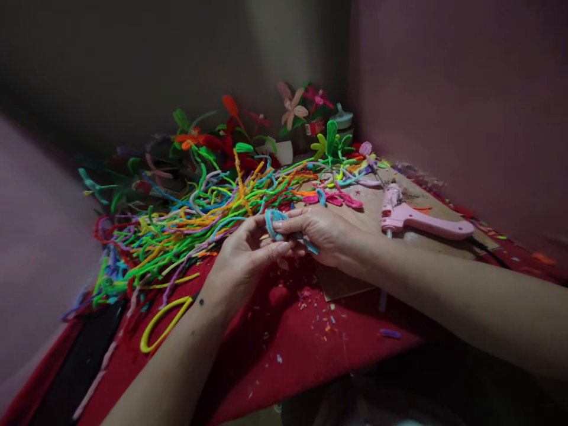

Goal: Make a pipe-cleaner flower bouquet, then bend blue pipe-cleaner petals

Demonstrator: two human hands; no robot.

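My left hand (pixel 246 251) and my right hand (pixel 322 231) meet above the red cloth (pixel 310 343), both pinching a light blue pipe cleaner (pixel 274 222) bent into small loops. The fingers of both hands are closed around it. Just behind the hands lies a big tangled heap of pipe cleaners (pixel 186 228) in green, yellow, orange, blue and purple.
A pink glue gun (pixel 417 219) lies on a cardboard sheet (pixel 377 213) to the right. Finished pipe-cleaner flowers (pixel 293 109) stand at the back near the wall. A yellow looped pipe cleaner (pixel 164 322) lies at the front left. Small scraps dot the cloth.
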